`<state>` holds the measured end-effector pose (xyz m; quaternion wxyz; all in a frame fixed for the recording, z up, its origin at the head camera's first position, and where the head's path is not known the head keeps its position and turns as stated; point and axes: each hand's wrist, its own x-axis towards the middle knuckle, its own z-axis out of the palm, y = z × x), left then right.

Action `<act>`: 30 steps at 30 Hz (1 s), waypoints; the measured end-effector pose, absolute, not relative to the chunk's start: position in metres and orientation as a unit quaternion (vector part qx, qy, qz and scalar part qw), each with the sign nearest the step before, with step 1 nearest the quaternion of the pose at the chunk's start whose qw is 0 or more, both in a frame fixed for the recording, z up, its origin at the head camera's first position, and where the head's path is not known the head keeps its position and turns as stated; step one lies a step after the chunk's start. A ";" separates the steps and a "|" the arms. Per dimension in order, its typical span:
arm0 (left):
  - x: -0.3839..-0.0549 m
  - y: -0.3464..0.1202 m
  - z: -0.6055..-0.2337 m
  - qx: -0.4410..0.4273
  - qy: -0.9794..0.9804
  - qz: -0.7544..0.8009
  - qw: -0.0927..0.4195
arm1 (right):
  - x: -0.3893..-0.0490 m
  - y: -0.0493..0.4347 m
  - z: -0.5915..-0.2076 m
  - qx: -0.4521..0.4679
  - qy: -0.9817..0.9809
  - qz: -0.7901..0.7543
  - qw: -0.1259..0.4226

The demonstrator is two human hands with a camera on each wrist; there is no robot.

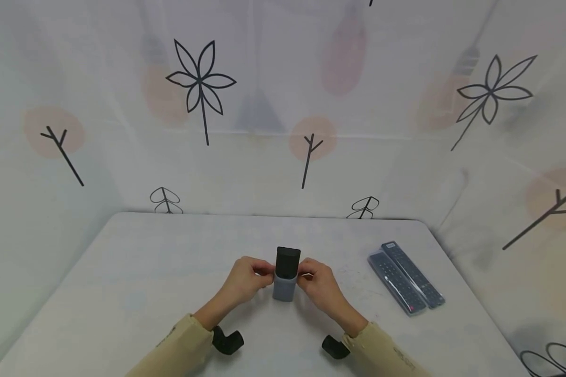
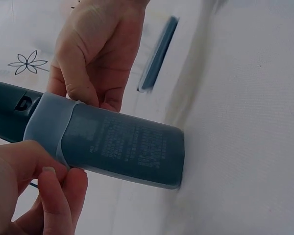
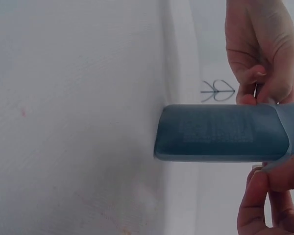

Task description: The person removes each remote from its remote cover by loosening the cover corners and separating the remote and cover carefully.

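Note:
A dark remote control (image 1: 287, 262) stands on end on the white table, its lower part inside a translucent blue-grey sleeve (image 1: 284, 289). My left hand (image 1: 246, 280) pinches the sleeve's edge on the left with thumb and fingers. On the opposite side my right hand (image 1: 322, 283) pinches that edge too. The left wrist view shows small print on the remote's back (image 2: 127, 139) through the sleeve, and a paler band (image 2: 49, 120) of sleeve around its middle. In the right wrist view the covered end (image 3: 210, 132) points down to the tabletop.
To the right lie two more remotes side by side, a nearer one (image 1: 398, 283) and a farther one (image 1: 414, 275), both with many buttons. Black curved pieces (image 1: 228, 341) sit beneath the wrists. A patterned curtain (image 1: 254, 173) hangs behind the table (image 1: 146, 246).

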<state>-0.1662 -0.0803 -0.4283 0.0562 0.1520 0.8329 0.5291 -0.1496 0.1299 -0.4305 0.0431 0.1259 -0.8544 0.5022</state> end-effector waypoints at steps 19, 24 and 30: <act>-0.166 -0.080 -0.434 0.145 0.827 0.539 0.066 | -0.154 0.129 -0.433 0.112 -0.856 0.504 0.026; -0.166 -0.081 -0.435 0.155 0.831 0.531 0.063 | -0.152 0.130 -0.434 0.118 -0.846 0.521 0.012; -0.166 -0.082 -0.440 0.157 0.833 0.527 0.066 | -0.151 0.131 -0.436 0.131 -0.840 0.527 0.004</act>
